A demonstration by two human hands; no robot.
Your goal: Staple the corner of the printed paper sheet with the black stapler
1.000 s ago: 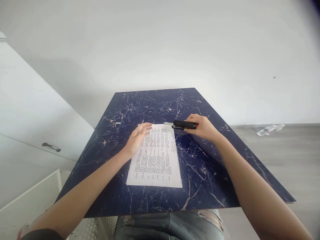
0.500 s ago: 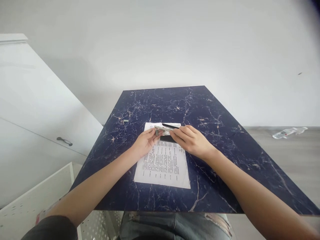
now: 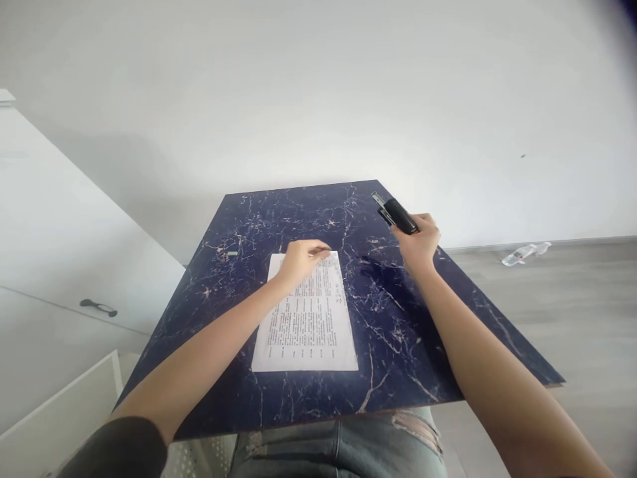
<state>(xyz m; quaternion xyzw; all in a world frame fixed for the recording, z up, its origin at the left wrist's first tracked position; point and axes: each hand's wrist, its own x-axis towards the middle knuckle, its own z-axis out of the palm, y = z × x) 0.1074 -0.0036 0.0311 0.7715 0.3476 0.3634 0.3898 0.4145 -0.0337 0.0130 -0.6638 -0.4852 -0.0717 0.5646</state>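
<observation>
A printed sheet of paper [image 3: 307, 317] lies flat on the dark blue marbled table [image 3: 398, 312]. My left hand [image 3: 298, 261] rests on the sheet's top edge with fingers curled in a pinch; a thin pale sliver shows at the fingertips, too small to name. My right hand [image 3: 421, 240] is raised above the table's far right part, closed round a black stapler [image 3: 397, 214] whose metal end points up and left.
A small pale strip [image 3: 232, 253] lies on the table's far left part. A white cabinet with a dark handle [image 3: 98, 307] stands at the left. A plastic bottle [image 3: 525, 252] lies on the grey floor at the right. A white wall is behind.
Both hands were together over the sheet's top with the stapler opened. Now my right hand has lifted the stapler away to the far right, and my left hand stays at the sheet's top edge.
</observation>
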